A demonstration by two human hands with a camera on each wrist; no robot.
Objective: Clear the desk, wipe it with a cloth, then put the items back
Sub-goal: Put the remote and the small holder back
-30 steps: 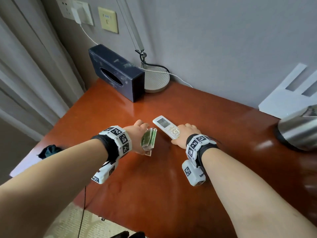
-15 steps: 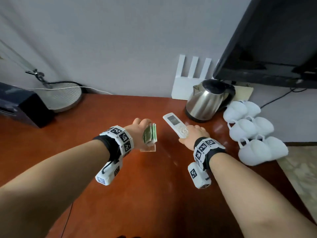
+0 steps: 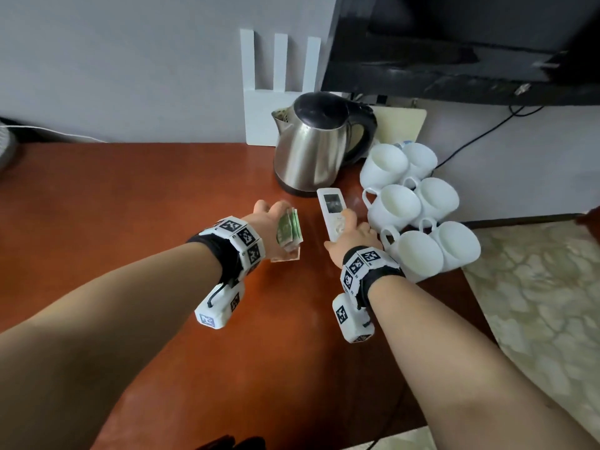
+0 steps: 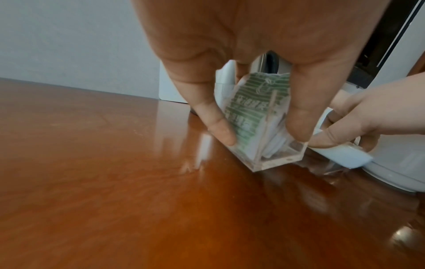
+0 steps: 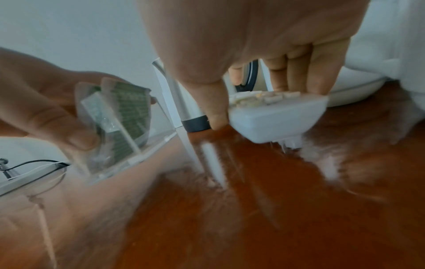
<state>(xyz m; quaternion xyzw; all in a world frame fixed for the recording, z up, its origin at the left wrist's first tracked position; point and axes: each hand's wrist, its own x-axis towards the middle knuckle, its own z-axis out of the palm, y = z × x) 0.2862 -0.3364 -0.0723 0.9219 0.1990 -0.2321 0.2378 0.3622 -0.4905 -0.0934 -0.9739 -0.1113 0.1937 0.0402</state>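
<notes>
Left hand (image 3: 266, 219) pinches clear acrylic holder (image 4: 271, 145) of green sachets; right hand (image 3: 354, 235) grips white remote control (image 3: 332, 211) above the desk (image 3: 130, 206), beside kettle (image 3: 311, 147).

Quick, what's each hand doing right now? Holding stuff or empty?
Left hand: closed, pinching the clear holder of green packets.
Right hand: closed, gripping the white remote.

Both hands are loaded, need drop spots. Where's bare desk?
Bare desk runs wide left of the kettle and near the front edge. Crowded on the right: six mugs pack the corner by the remote in the right hand.
</notes>
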